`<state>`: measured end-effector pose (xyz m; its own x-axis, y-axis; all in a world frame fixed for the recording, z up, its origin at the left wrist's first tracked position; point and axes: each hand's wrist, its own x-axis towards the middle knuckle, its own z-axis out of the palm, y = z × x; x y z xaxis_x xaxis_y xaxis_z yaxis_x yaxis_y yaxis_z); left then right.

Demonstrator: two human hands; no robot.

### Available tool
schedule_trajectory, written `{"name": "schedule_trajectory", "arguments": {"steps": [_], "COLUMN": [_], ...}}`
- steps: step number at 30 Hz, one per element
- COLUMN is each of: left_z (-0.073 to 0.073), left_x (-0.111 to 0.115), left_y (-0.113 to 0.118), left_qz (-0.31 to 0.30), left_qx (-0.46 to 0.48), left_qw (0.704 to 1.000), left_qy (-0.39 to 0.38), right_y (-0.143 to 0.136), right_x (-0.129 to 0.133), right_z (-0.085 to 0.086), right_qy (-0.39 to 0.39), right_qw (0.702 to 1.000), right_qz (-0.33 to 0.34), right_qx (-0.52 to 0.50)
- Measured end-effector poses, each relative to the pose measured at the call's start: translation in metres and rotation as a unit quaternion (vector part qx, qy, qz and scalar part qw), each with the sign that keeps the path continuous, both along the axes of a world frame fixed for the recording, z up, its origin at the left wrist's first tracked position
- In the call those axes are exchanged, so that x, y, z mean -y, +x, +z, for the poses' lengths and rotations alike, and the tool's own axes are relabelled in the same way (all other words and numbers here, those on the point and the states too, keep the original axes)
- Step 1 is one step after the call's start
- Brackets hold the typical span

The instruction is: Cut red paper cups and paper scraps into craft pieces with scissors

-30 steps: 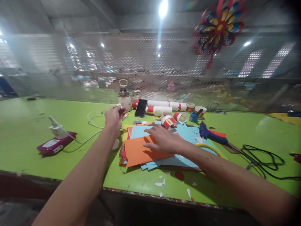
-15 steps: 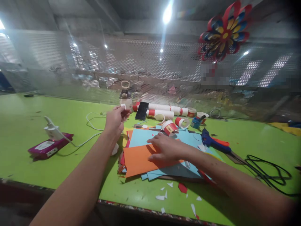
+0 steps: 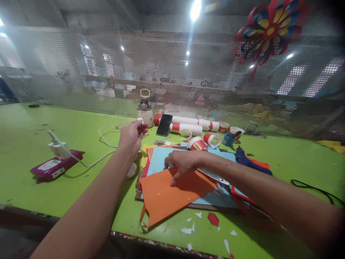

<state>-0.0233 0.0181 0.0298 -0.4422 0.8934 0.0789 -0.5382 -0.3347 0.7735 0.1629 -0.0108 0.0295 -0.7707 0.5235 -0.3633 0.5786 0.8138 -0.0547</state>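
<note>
My left hand (image 3: 132, 136) is raised near the bottle, pinching a small white paper piece (image 3: 140, 120) between thumb and fingertips. My right hand (image 3: 184, 162) rests over the paper stack with thumb and fingers apart, its fingertips on a light blue sheet (image 3: 157, 158) and its thumb by the upper edge of an orange sheet (image 3: 172, 198). The orange sheet lies askew, with one corner past the front of the stack. Scissors (image 3: 215, 176) with silver blades and red handles lie under my right forearm, which partly hides them.
Behind the stack are a phone (image 3: 164, 125), a bottle (image 3: 145, 113), white-and-red paper tubes (image 3: 187, 129) and a cut paper cup (image 3: 196, 143). A blue glue gun (image 3: 250, 162) lies right, a purple power strip (image 3: 58, 166) left. White scraps (image 3: 185, 231) lie in front.
My right hand has gone from lying flat on the orange sheet to curled fingers at its upper edge. The orange sheet has turned and slid toward me, and the scissors show more.
</note>
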Motion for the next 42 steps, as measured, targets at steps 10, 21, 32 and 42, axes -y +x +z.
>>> {"name": "schedule_trajectory", "arguments": {"steps": [10, 21, 32, 42], "left_z": [0.017, 0.012, 0.0, 0.007], "left_x": [0.008, -0.004, -0.011, -0.004], "left_y": [-0.019, -0.037, -0.044, -0.043], "left_qz": [0.071, 0.119, 0.11, 0.114], "left_qx": [0.045, 0.087, 0.107, 0.115], "left_qw": [0.996, 0.989, 0.988, 0.987], "left_qy": [0.012, 0.001, -0.011, -0.015], "right_y": [0.037, -0.054, -0.15, -0.153], "right_x": [0.05, -0.035, -0.09, -0.103], "right_z": [0.009, 0.016, -0.007, -0.029], "right_qy": [0.09, 0.169, 0.16, 0.199], "right_qw": [0.988, 0.974, 0.979, 0.955], "right_qz": [0.02, 0.005, 0.11, 0.209], "right_qx": [-0.126, -0.151, 0.068, 0.074]}}
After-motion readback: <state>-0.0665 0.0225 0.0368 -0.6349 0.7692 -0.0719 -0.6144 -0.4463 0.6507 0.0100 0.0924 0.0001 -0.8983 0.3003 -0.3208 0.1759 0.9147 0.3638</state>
